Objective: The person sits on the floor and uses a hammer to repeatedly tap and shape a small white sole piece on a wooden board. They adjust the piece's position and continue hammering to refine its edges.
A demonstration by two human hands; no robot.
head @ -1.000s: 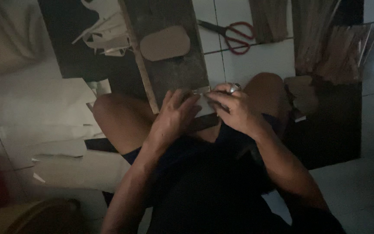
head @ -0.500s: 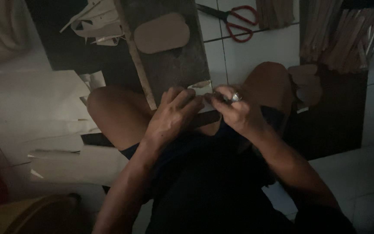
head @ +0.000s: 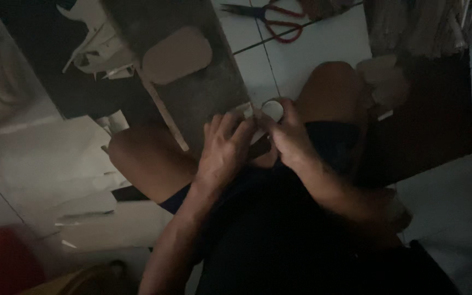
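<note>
Lap: we see dark shorts and two bare knees, the person sitting on the tiled floor (head: 323, 60).
Left hand (head: 225, 150): we see it curled, fingers bent down over the near edge of the grey board (head: 192, 93), touching the right hand.
Right hand (head: 288, 134): we see it closed around a small pale round roll (head: 272, 109), thumb and fingers pinching it; what kind of roll we cannot tell in the dim light.
Roll's place: just beside the board's near right corner, above the lap, between the knees.
Board: it runs away from the hands, with a tan rounded cardboard piece (head: 177, 54) lying on it.
Left side: pale paper sheets (head: 55, 164) lie on the floor.
Far edge: red-handled scissors (head: 274, 19) lie on the tiles, well apart from the hands; white paper scraps (head: 96, 46) sit beside the board.
</note>
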